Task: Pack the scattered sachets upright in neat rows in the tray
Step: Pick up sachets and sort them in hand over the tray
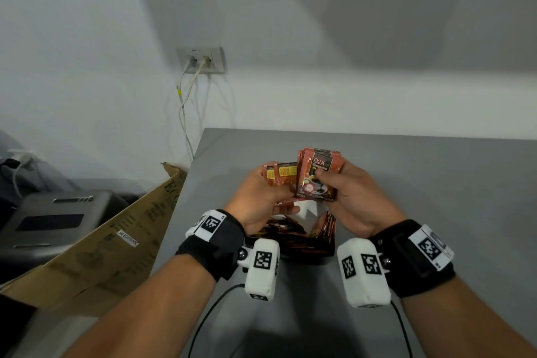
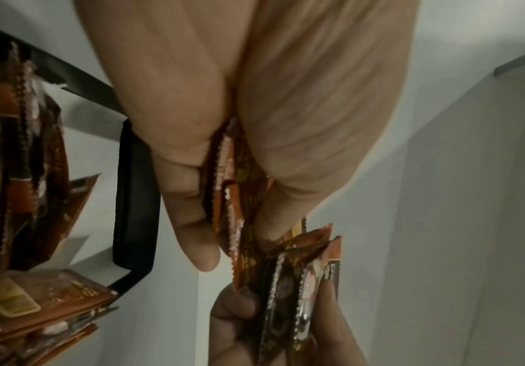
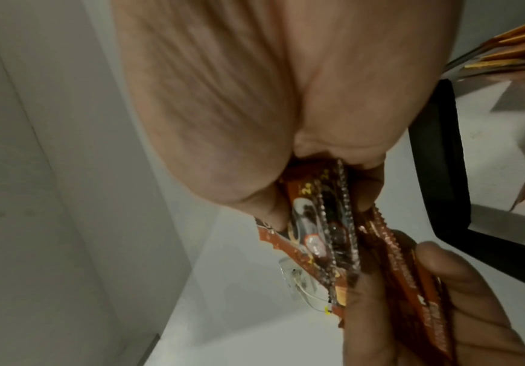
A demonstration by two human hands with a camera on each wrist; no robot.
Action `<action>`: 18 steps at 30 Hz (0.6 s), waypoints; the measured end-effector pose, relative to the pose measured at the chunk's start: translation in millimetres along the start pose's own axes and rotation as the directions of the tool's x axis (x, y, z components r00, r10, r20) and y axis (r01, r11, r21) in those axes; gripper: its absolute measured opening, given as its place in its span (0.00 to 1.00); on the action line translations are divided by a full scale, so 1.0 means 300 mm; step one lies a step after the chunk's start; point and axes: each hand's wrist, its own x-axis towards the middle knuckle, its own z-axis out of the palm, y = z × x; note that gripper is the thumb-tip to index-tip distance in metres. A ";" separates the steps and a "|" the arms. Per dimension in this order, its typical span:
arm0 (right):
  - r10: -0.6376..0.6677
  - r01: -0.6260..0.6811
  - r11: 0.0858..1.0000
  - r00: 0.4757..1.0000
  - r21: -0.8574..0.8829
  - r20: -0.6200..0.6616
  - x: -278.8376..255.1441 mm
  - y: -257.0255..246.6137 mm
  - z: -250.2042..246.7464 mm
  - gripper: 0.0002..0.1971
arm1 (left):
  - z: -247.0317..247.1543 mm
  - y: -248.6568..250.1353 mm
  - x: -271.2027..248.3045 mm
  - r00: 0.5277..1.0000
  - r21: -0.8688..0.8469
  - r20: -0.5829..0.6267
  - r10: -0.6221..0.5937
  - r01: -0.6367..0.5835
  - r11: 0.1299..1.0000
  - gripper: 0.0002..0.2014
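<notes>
Both hands hover over the black tray (image 1: 309,257) on the grey table (image 1: 421,183). My left hand (image 1: 280,197) grips a small stack of red-brown sachets (image 1: 280,174), their yellow-labelled backs up. My right hand (image 1: 327,180) pinches a second bundle of sachets (image 1: 318,183), printed fronts facing me, thumb on top. The two bundles touch edge to edge. In the left wrist view the left hand's sachets (image 2: 228,198) sit between thumb and fingers, beside the tray rim (image 2: 136,198). The right wrist view shows the right hand's bundle (image 3: 327,235) edge-on. Several sachets (image 2: 29,161) stand in the tray.
A brown cardboard box (image 1: 116,235) leans against the table's left edge, with a grey machine (image 1: 52,221) beyond it. A wall socket (image 1: 202,61) has cables hanging down to the table's back left corner. Black cables trail from the wrist cameras near the front edge.
</notes>
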 end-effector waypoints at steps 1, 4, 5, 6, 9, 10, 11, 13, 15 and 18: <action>-0.020 0.020 1.000 1.000 -0.021 -0.002 0.002 0.002 0.003 0.16 | 0.000 0.002 0.000 1.000 -0.009 0.005 -0.013 0.013 1.000 0.16; -0.187 0.174 0.949 0.982 -0.264 -0.026 -0.009 -0.018 -0.004 0.14 | -0.010 0.020 -0.005 0.985 -0.168 0.033 -0.167 0.170 0.971 0.11; -0.264 0.243 0.872 0.965 -0.424 0.009 -0.018 -0.032 -0.011 0.13 | -0.018 0.025 -0.003 0.971 -0.229 0.040 -0.237 0.240 0.943 0.17; -0.301 0.296 0.781 0.950 -0.550 0.084 -0.031 -0.043 -0.016 0.13 | -0.026 0.031 0.001 0.957 -0.274 0.043 -0.288 0.289 0.918 0.22; -0.231 0.365 0.558 0.931 -0.746 0.283 -0.064 -0.042 -0.013 0.11 | -0.031 0.034 0.009 0.949 -0.338 -0.042 -0.313 0.281 0.898 0.14; -0.206 0.363 0.510 0.932 -0.779 0.299 -0.071 -0.033 -0.012 0.11 | -0.027 0.035 0.011 0.951 -0.364 -0.085 -0.296 0.247 0.898 0.06; -0.198 0.362 0.505 0.932 -0.783 0.303 -0.077 -0.024 -0.013 0.11 | -0.025 0.037 0.013 0.957 -0.366 -0.132 -0.258 0.195 0.910 0.04; -0.211 0.328 0.639 0.945 -0.696 0.251 -0.082 -0.010 -0.017 0.11 | -0.032 0.039 0.015 0.973 -0.292 -0.189 -0.130 0.071 0.954 0.11; -0.190 0.225 0.869 0.974 -0.441 0.122 -0.072 -0.001 -0.024 0.12 | -0.033 0.046 0.011 0.978 -0.187 -0.208 -0.012 -0.028 0.982 0.13; -0.104 0.104 0.990 0.995 -0.090 0.006 -0.032 0.021 -0.025 0.16 | -0.018 0.048 0.003 0.974 -0.130 -0.211 0.085 -0.114 0.985 0.16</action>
